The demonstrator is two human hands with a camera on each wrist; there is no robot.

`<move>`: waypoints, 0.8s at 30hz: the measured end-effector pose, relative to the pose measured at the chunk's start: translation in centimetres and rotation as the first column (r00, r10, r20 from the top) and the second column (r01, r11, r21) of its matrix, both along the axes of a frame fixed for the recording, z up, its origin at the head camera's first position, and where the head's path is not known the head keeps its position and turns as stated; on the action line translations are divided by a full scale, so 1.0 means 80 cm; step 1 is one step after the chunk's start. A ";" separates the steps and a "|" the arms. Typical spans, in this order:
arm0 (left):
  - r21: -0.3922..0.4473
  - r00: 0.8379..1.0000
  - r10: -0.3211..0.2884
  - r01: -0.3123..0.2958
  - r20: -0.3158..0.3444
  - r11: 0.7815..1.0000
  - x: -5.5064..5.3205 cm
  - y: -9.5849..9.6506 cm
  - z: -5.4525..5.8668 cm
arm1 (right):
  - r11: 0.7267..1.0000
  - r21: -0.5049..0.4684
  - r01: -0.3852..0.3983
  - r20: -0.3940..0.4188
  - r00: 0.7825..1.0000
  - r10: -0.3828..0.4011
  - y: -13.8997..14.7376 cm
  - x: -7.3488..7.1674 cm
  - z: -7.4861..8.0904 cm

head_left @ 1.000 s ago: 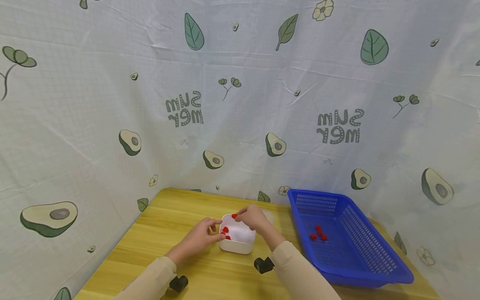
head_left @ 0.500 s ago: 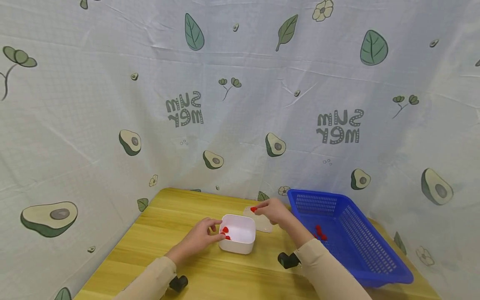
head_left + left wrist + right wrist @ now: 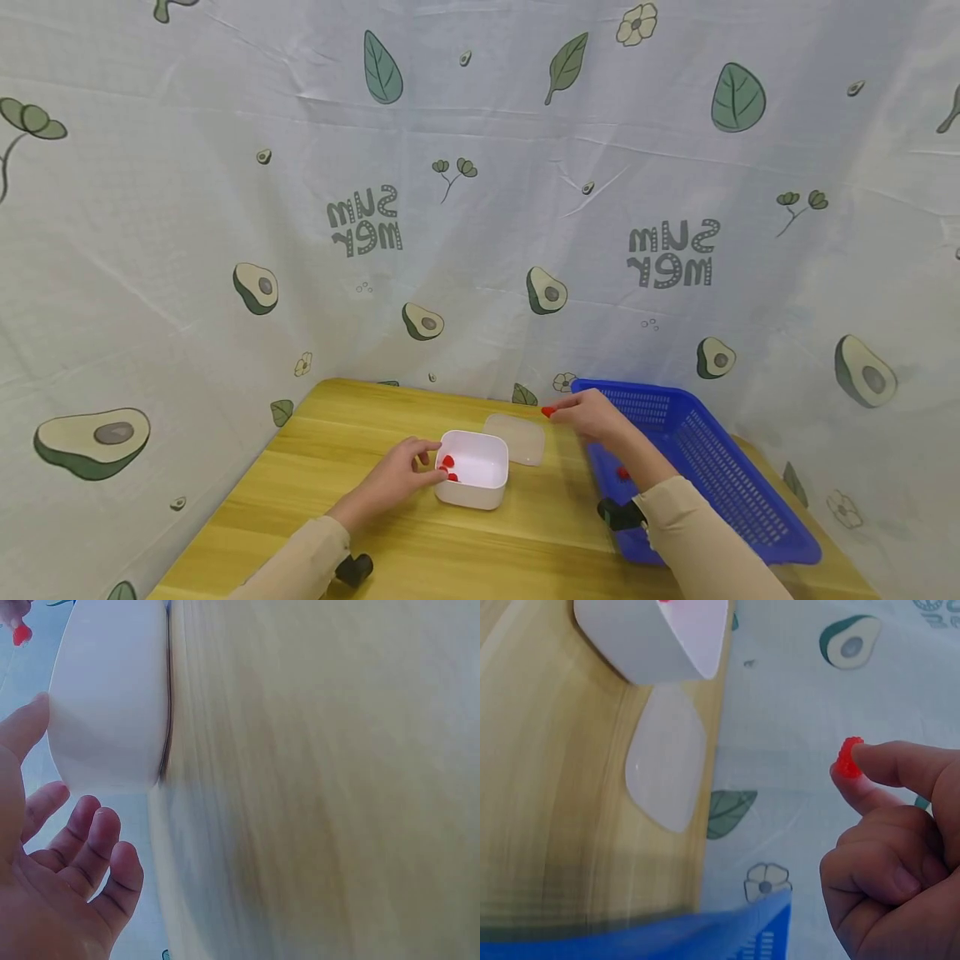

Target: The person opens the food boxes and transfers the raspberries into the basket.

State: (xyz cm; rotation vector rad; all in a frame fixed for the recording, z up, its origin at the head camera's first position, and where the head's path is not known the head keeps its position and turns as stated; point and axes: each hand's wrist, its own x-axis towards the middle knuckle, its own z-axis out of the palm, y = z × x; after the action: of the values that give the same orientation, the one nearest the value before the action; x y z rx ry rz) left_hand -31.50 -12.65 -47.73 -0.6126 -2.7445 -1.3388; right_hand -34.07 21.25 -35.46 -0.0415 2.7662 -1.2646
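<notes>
My right hand (image 3: 596, 414) pinches a red raspberry (image 3: 848, 759) between thumb and forefinger, its other fingers curled in. It hangs in the air between the clear lid (image 3: 525, 439) and the blue basket (image 3: 738, 467). My left hand (image 3: 397, 479) is at the left side of a white box (image 3: 471, 497), its thumb and forefinger spread, tips right at the rim. In the left wrist view, the remaining fingers of that hand bend loosely beside the box. Several small red pieces like the held one, among them a red raspberry (image 3: 448, 461), lie in the box's left corner.
The basket stands at the right of the wooden table (image 3: 330, 442), with a red raspberry (image 3: 623, 473) visible inside; my right forearm covers part of its floor. Behind the table hangs a printed cloth (image 3: 480, 333). A dark wrist camera (image 3: 621, 514) sits under my right wrist.
My right hand has carried the raspberry rightward from over the box, past the lid, to the basket's near-left side. The left hand has stayed at the box. The head view has shifted slightly.
</notes>
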 end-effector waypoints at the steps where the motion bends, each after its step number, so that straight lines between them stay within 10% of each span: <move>1: 0.000 1.000 0.000 0.000 0.000 1.000 0.000 0.000 0.000 | 1.000 0.001 0.002 -0.002 1.000 -0.002 0.005 0.001 0.002; 24: 0.015 1.000 -0.009 0.009 0.018 1.000 0.002 -0.002 0.004 | 0.998 0.037 0.058 0.030 0.998 -0.060 0.101 0.002 -0.008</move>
State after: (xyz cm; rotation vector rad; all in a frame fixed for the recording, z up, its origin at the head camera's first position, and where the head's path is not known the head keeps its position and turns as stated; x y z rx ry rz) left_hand -31.34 -12.80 -47.44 -0.6159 -2.7465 -1.3720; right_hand -33.93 29.32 -36.13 0.0627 2.7822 -1.2172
